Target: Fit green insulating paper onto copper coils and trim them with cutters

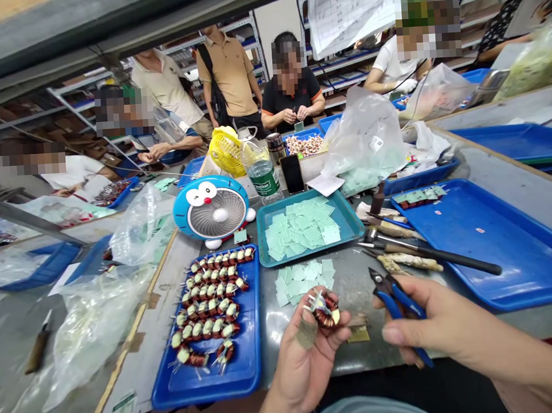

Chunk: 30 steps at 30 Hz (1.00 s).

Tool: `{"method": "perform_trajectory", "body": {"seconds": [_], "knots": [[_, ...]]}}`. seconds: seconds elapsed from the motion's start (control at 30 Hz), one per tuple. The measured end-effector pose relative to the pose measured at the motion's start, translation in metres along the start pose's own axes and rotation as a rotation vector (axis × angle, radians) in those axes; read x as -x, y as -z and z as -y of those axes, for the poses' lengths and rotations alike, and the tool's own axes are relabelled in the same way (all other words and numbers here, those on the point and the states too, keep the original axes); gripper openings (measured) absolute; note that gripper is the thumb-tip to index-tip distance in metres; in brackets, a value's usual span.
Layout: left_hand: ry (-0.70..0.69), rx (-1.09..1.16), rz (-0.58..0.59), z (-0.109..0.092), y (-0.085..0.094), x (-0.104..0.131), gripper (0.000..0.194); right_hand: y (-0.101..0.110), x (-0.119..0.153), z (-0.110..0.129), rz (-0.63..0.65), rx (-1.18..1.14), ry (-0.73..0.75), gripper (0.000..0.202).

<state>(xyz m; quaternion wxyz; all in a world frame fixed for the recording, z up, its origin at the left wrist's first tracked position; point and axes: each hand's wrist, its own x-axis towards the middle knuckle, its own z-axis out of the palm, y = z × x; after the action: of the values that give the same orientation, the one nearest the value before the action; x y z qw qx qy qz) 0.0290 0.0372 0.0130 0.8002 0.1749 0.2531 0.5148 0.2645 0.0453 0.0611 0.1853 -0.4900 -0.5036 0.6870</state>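
In the head view, my left hand (308, 348) grips a toroidal coil (328, 313) wound with copper-red wire, its pale leads pointing up and left. Tape or a covering wraps one of that hand's fingers. My right hand (433, 321) is closed around blue-handled cutting pliers (398, 299), their dark jaws apart from the coil. Beyond my left hand lie loose pale-green square sheets (303, 281). More such sheets fill a teal tray (356, 226). To the left, a blue tray (207, 388) holds rows of similar coils (211, 291).
A hammer (447, 255) and other tools lie right of centre, beside a blue tray (518, 272) with a few coils at its far end. Behind stand a cartoon-faced fan (218, 213), a water bottle (262, 170) and a phone (292, 173). Several people are across the bench.
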Motion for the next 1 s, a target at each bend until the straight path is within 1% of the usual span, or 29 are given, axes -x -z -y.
{"method": "perform_trajectory", "body": {"seconds": [0.03, 0.1, 0.17, 0.23, 0.3, 0.33, 0.37, 0.4, 0.43, 0.5, 0.57, 0.63, 0.7, 0.73, 1.0], "knots": [[0.007, 0.007, 0.013, 0.0, 0.0, 0.0, 0.039, 0.0, -0.001, -0.005, 0.022, -0.08, -0.043, 0.072], [0.022, 0.027, 0.04, -0.001, 0.0, 0.0, 0.039, -0.002, -0.003, -0.013, -0.011, -0.179, -0.055, 0.076], [0.033, 0.043, 0.064, -0.001, 0.001, -0.001, 0.041, -0.002, -0.005, -0.018, -0.062, -0.242, -0.001, 0.072], [0.031, 0.046, 0.079, -0.001, 0.001, 0.0, 0.04, 0.0, -0.005, -0.018, -0.019, -0.252, -0.026, 0.067], [0.02, 0.028, 0.08, 0.0, 0.001, 0.0, 0.039, 0.0, -0.002, -0.012, 0.066, -0.134, -0.128, 0.066], [0.012, 0.014, 0.079, 0.001, 0.001, 0.001, 0.039, -0.001, 0.0, -0.008, 0.078, -0.015, -0.159, 0.066], [0.003, -0.001, 0.075, 0.001, 0.001, 0.001, 0.039, -0.002, 0.003, -0.003, 0.05, 0.14, -0.148, 0.063], [-0.005, -0.015, 0.071, 0.002, 0.0, 0.001, 0.039, -0.005, 0.005, 0.002, -0.015, 0.317, -0.091, 0.059], [-0.011, -0.026, 0.066, 0.003, -0.001, 0.001, 0.039, -0.008, 0.006, 0.007, -0.105, 0.501, 0.003, 0.052], [-0.025, -0.039, 0.057, 0.003, -0.003, 0.001, 0.039, -0.013, 0.006, 0.015, -0.288, 0.831, 0.25, 0.039], [-0.039, -0.046, 0.046, 0.004, -0.005, 0.001, 0.039, -0.018, 0.003, 0.02, -0.429, 1.07, 0.488, 0.027], [-0.051, -0.056, 0.038, 0.006, -0.007, 0.002, 0.04, -0.02, -0.002, 0.025, -0.529, 1.239, 0.647, 0.015], [-0.058, -0.072, 0.037, 0.007, -0.008, 0.003, 0.041, -0.022, -0.007, 0.029, -0.587, 1.353, 0.725, 0.007], [-0.062, -0.08, 0.04, 0.007, -0.008, 0.004, 0.042, -0.023, -0.008, 0.031, -0.599, 1.391, 0.744, 0.006], [-0.092, -0.137, 0.034, 0.008, -0.012, 0.005, 0.043, -0.029, -0.007, 0.039, -0.642, 1.495, 0.789, 0.017]]}}
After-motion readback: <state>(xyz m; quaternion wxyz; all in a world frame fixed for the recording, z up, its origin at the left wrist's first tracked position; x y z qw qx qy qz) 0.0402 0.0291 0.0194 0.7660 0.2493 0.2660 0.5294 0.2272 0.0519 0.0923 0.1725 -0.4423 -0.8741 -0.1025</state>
